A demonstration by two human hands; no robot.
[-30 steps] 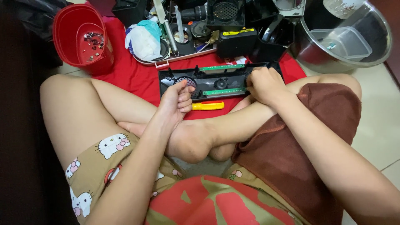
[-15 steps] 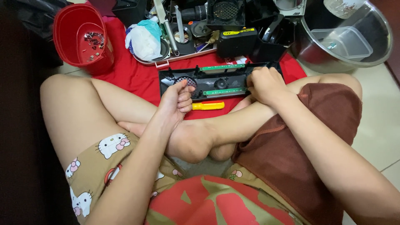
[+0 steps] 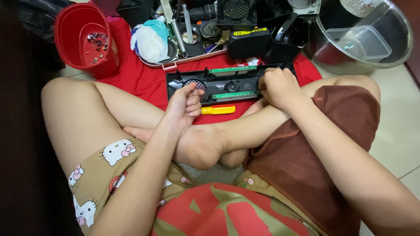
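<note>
Long black plastic panel with green circuit strips (image 3: 229, 83) lies opened; left hand (image 3: 186, 102) fingers curled, gripping its left end; right hand (image 3: 280, 87) closed over right end. Yellow-handled screwdriver (image 3: 218, 109) idle alongside; boards not yet removed.

The right hand (image 3: 280, 87) covers the right end of the black panel (image 3: 221, 83), so what its fingers press or grip there cannot be told. The left hand (image 3: 186, 105) curls over the panel's lower left corner, hiding that edge and the tip of the yellow-handled screwdriver (image 3: 218, 109). The small bits inside the red bucket (image 3: 83, 39) are too small to tell apart (screws, perhaps). The metal bowl (image 3: 393, 48) and the clutter of black parts (image 3: 245, 17) run off the top edge. Both forearms leave the frame at the bottom.
</note>
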